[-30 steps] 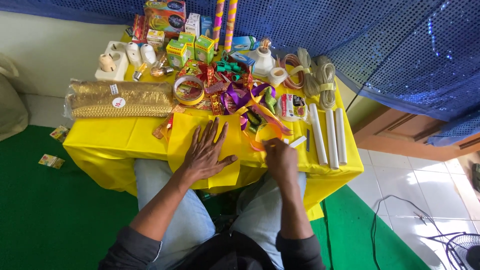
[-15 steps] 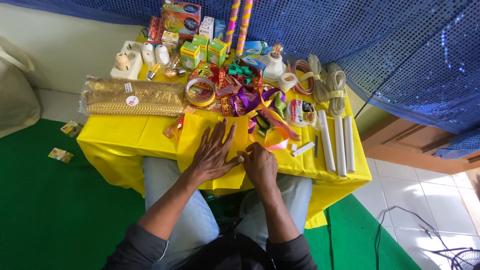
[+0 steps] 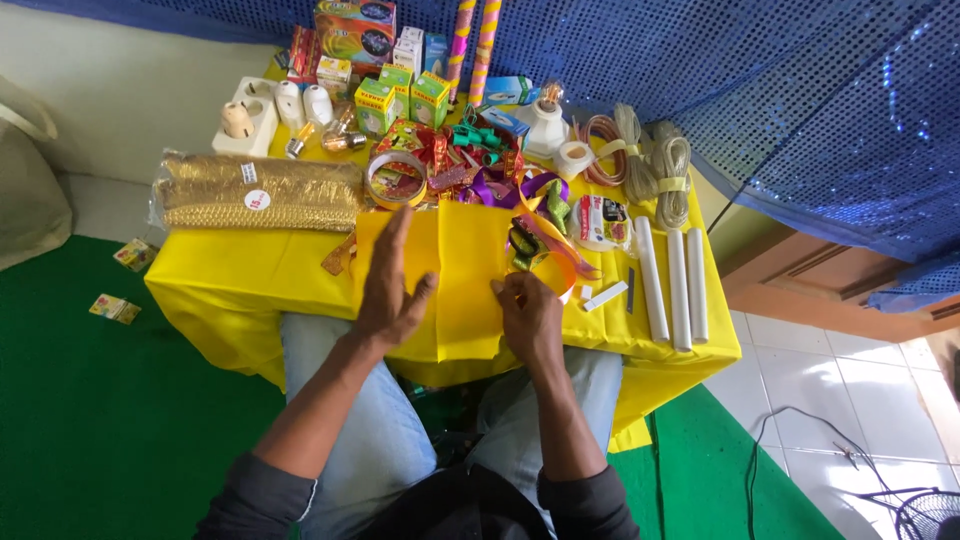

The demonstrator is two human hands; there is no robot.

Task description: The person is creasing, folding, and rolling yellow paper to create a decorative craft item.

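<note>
Fingers (image 3: 392, 250) of the left hand (image 3: 390, 290) are spread flat on the yellow sheet (image 3: 465, 270) at the desk (image 3: 250, 280) front edge; the right hand (image 3: 528, 315) is curled — pinching its right side, nothing lifted. Long axis runs away from the body.

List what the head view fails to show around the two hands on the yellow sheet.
- Right hand: its fingertips curl under, so whether they pinch the yellow paper sheet is hidden.
- Left hand: lies flat; the sheet beneath it is covered.
- Tangled coloured ribbons: overlapping, single strands too small to separate.
- White floor fan: cut off by the frame's corner.
</note>
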